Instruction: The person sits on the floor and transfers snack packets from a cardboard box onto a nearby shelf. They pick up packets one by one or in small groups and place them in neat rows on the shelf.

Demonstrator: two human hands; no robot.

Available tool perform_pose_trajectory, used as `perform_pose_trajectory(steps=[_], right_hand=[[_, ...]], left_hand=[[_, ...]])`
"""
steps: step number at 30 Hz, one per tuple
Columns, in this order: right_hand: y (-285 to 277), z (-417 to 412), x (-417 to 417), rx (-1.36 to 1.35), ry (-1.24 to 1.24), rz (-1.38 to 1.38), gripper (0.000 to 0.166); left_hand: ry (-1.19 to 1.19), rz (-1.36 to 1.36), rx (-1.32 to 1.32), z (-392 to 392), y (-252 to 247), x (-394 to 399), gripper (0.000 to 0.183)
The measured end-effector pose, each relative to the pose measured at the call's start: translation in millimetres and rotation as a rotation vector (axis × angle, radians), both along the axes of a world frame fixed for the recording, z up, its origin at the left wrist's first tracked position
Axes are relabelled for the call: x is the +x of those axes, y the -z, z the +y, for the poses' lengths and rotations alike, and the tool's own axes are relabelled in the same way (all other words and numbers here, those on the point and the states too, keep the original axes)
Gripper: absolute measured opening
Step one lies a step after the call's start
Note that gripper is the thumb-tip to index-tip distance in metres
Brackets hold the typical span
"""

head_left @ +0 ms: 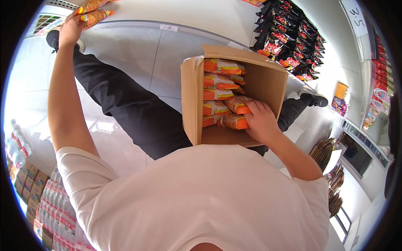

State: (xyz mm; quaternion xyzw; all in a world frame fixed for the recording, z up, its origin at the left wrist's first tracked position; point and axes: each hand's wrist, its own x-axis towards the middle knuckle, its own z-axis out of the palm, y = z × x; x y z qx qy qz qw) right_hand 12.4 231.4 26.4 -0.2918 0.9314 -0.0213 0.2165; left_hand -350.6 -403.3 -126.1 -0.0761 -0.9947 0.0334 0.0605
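Note:
At the upper left, my left hand (71, 30) is stretched out to the white shelf (188, 12). It grips an orange snack packet (96, 18) by its near end, with another orange packet (92, 5) right behind it. My right hand (263, 120) is inside an open cardboard box (192, 100), its fingers around the end of an orange packet (238, 104); the fingertips are partly hidden. A further packet (234, 121) lies just below these fingers. More orange packets (221, 81) are stacked along the box's left side, and bare cardboard shows at its right.
Black snack packets (289, 40) fill the shelf beyond the box. My legs (132, 103) spread to both sides of it over the grey tiled floor (125, 47). Shrink-wrapped bottles (59, 216) and cartons (31, 182) stand at lower left, flattened cardboard (323, 153) at right.

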Motion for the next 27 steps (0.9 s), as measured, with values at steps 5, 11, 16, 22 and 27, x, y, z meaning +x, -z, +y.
perform_pose_trajectory(steps=[5,11,16,22,27], right_hand=[[-46.4,-15.6,-10.4,0.033,0.006,-0.005,0.018],[-100.2,-50.6,-19.8,0.245,-0.106,0.034,0.022],[-62.8,-82.6,-9.8,0.598,-0.312,0.056,0.028],[4.4,-65.1,3.2,0.473,-0.287,0.031,0.025],[45.1,-27.3,4.1,0.226,-0.14,-0.008,0.011]], left_hand=[[0.037,-0.003,0.094,-31.8,16.1,-5.1,0.037],[0.028,-0.056,0.087,-2.6,3.5,-9.8,0.034],[0.028,-0.027,0.013,-7.5,10.0,-20.2,0.034],[-0.015,-0.012,0.144,3.7,-0.1,-24.9,0.029],[-0.049,-0.03,0.176,0.5,3.6,-31.3,0.03]])
